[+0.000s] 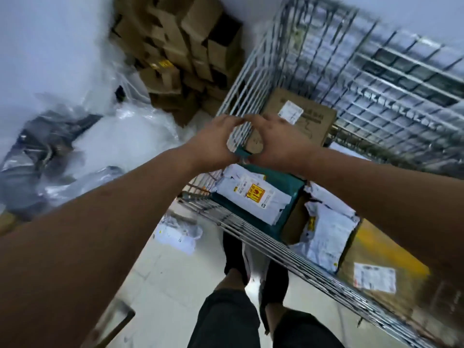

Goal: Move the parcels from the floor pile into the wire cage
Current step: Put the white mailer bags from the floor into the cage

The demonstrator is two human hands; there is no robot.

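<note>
Both my hands hold one small parcel (241, 146) between them, above the near left corner of the wire cage (376, 101). It shows a teal edge and a pale label; most of it is hidden by my fingers. My left hand (216, 141) grips its left side and my right hand (278, 144) grips its right side. Inside the cage lie a brown box (308, 119), a teal bag with a white mailer (253, 197) on it, grey mailers (324, 237) and a yellow-brown box (384, 267). The floor pile of plastic-wrapped parcels (120, 144) lies to the left.
Stacked cardboard boxes (185, 51) stand against the wall behind the pile. One white mailer (178, 234) lies on the floor by my feet (251, 267). The cage's front rim (276, 249) runs diagonally right in front of my legs. The picture is motion-blurred.
</note>
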